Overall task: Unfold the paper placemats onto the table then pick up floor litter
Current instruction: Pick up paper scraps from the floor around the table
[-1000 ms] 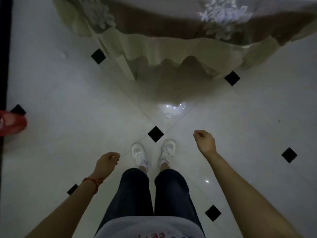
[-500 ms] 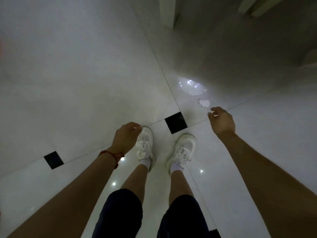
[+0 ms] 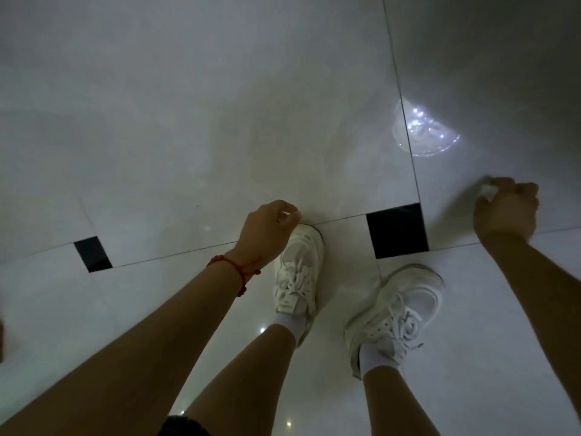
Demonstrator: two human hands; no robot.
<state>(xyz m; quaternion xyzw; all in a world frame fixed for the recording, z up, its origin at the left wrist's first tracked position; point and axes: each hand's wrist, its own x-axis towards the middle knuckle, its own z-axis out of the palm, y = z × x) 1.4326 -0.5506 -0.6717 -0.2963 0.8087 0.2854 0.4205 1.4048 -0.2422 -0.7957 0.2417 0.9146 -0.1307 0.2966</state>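
I am bent low over a glossy white tiled floor (image 3: 188, 136). My right hand (image 3: 506, 212) is down at the floor on the right. Its fingers are curled around a small white paper scrap (image 3: 486, 191), which shows only at the fingertips. My left hand (image 3: 267, 231), with a red string on its wrist, hangs in a loose fist just above my left shoe (image 3: 297, 269). I cannot make out anything in it. The table and the placemats are out of view.
Black square inset tiles (image 3: 396, 230) (image 3: 92, 253) mark the tile corners. A bright ceiling-light reflection (image 3: 423, 133) lies on the floor beyond my right hand. My right shoe (image 3: 399, 313) stands below the nearer black tile.
The view has dropped from the draped table to the floor. My right hand has reached forward and closed on the white scrap that lay just beyond it.
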